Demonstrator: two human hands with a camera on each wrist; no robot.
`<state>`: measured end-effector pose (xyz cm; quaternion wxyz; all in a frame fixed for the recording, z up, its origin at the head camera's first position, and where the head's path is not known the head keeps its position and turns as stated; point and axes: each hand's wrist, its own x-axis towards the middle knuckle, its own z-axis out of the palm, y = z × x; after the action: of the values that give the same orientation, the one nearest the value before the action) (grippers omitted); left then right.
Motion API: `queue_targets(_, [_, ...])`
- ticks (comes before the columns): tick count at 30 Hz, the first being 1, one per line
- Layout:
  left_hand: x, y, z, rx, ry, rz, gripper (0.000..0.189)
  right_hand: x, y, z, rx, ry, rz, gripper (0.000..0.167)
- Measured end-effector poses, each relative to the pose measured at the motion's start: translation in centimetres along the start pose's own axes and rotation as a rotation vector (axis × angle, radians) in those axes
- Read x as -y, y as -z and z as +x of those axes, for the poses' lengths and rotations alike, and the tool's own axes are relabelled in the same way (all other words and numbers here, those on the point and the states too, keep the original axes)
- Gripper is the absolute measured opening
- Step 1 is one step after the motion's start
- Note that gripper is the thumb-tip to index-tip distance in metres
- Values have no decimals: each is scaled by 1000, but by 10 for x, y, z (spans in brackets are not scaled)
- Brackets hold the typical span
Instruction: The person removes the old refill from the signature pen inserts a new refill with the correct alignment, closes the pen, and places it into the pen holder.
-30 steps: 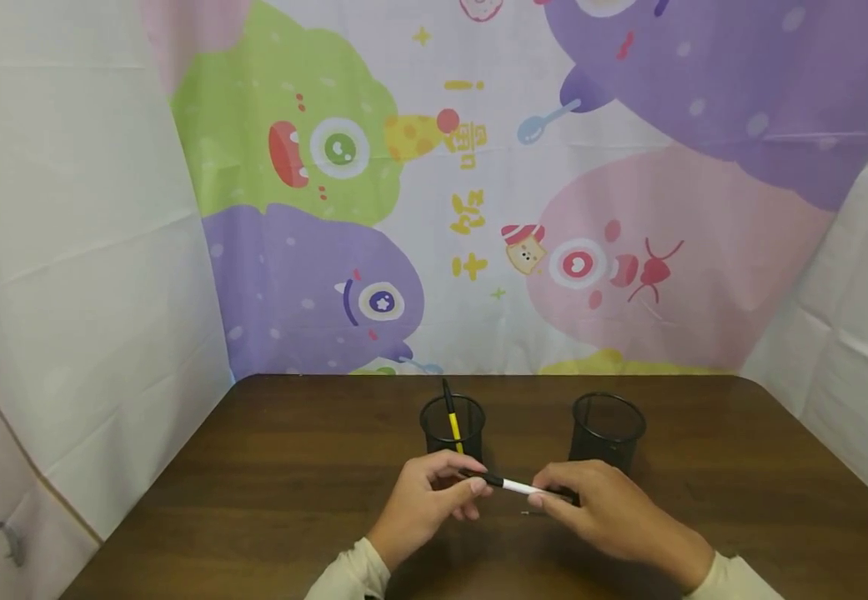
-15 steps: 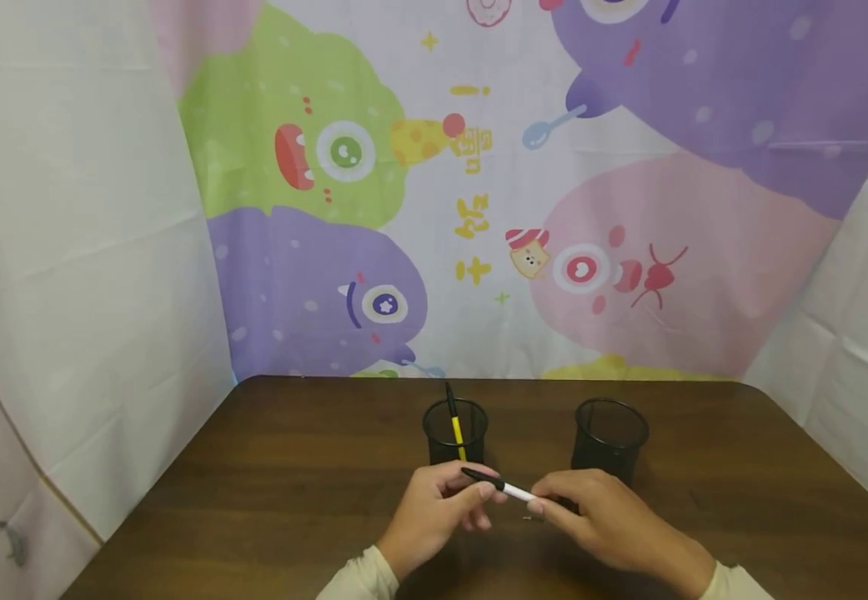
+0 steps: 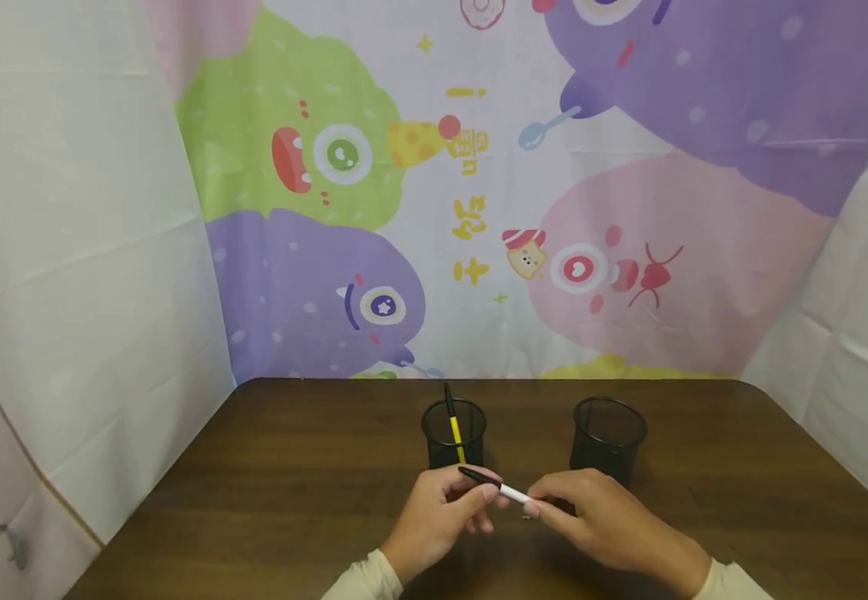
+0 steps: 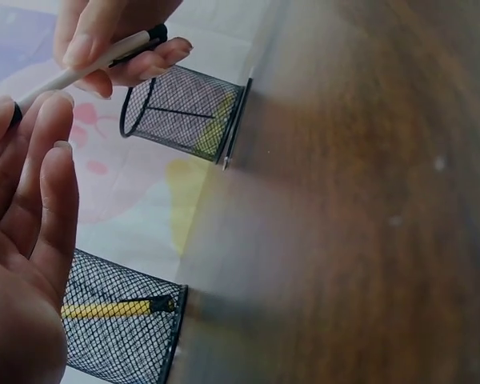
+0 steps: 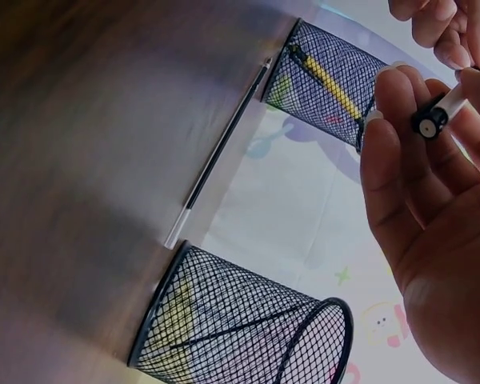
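Observation:
A white pen [image 3: 514, 493] with a black front section and a black clip end is held between both hands, slanting down to the right in the head view. My left hand [image 3: 434, 512] pinches the black front section between thumb and fingers. My right hand [image 3: 614, 517] pinches the white barrel, and the black clip end [image 4: 148, 40] shows beyond its fingers in the left wrist view. On the table lies a thin pen refill [image 5: 220, 152], dark with a pale end; the hands mostly hide it in the head view.
A black mesh pen holder [image 3: 439, 454] with a yellow-and-black pen [image 3: 455, 428] in it stands behind my left hand. Another mesh pen holder [image 3: 602, 452] stands behind my right hand. Both are on the brown wooden table [image 3: 291, 467], before a cartoon-print cloth [image 3: 479, 333].
My left hand has shifted slightly right, closer to my right hand. The pen slants more steeply, its black front pointing over the left fingers. Both hands still hold it.

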<state>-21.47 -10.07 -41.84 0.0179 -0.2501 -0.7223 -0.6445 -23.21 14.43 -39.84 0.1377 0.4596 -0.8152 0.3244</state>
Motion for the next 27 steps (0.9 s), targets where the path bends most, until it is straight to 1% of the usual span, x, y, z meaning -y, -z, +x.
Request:
queue_targets(6, [1, -1, 0, 1, -9, 8, 25, 0, 1, 0, 6, -23, -7, 5])
queue_targets(11, [2, -1, 0, -2, -9, 8, 25, 0, 1, 0, 23, -39, -4, 6])
queue_targets(17, [3, 1, 0, -27, -8, -4, 25, -1, 3, -1, 51, -83, 10, 8])
queue_targets(20, [3, 2, 1, -45, -10, -8, 22, -1, 4, 0, 50, -84, -8, 9])
queue_targets(27, [4, 3, 0, -59, -11, 3, 24, -3, 4, -2, 45, -80, -32, 11])
